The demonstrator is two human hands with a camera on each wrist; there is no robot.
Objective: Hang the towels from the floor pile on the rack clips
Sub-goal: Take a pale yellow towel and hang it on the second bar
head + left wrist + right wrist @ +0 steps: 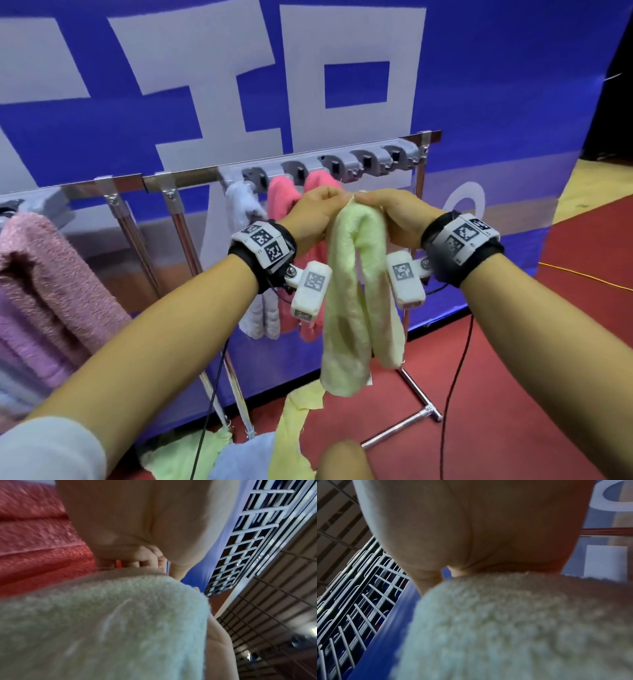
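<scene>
A pale yellow-green towel hangs folded in two strands from both my hands, just in front of the rack's grey clip bar. My left hand pinches its top edge from the left and my right hand pinches it from the right, fingertips almost meeting. The same towel fills the lower left wrist view under my palm, and the towel does the same in the right wrist view. On the clips hang a white towel and two pink towels. The floor pile lies below.
The metal rack stands before a blue banner on red floor. A purple-pink towel hangs at far left. Several free clips sit at the bar's right end. Cables dangle from my wrists.
</scene>
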